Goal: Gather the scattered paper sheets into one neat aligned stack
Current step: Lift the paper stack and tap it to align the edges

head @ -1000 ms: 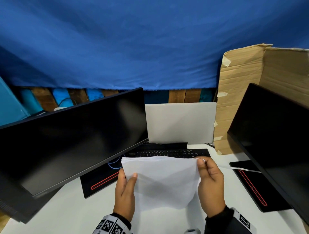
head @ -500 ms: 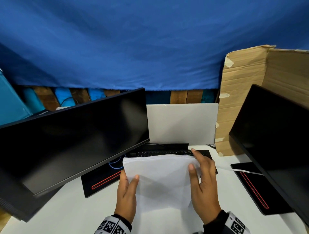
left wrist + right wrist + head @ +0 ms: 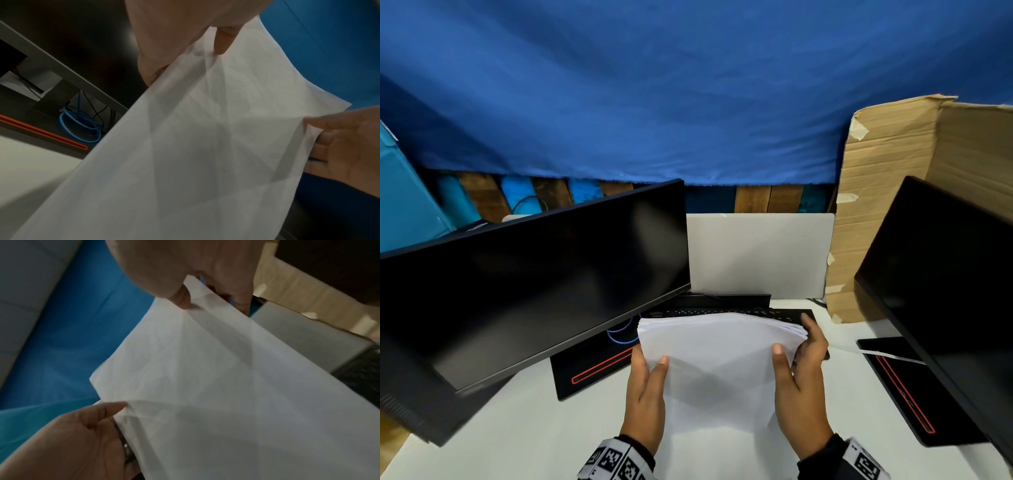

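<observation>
A stack of white paper sheets [image 3: 719,356] stands tilted up from the white desk in front of the keyboard. My left hand [image 3: 645,387] pinches its left edge, thumb on the front face, fingers behind. My right hand [image 3: 799,373] grips the right edge, thumb on the front and fingers behind the fanned top corner. The left wrist view has the stack [image 3: 195,146] with my left hand [image 3: 180,45] above and my right hand [image 3: 345,142] at the right. In the right wrist view, the sheets [image 3: 226,386] run between my right hand [image 3: 185,277] and my left hand [image 3: 86,431].
A dark monitor [image 3: 530,291] leans at the left and another monitor [image 3: 948,274] at the right. A black keyboard [image 3: 722,312] lies behind the sheets. A thin white sheet [image 3: 887,354] lies on the right black mat [image 3: 904,394]. Cardboard [image 3: 887,192] and a white board [image 3: 756,253] stand behind.
My right hand slid from the stack's top right corner down along its right edge. The top right corner now fans out. My left hand kept its hold.
</observation>
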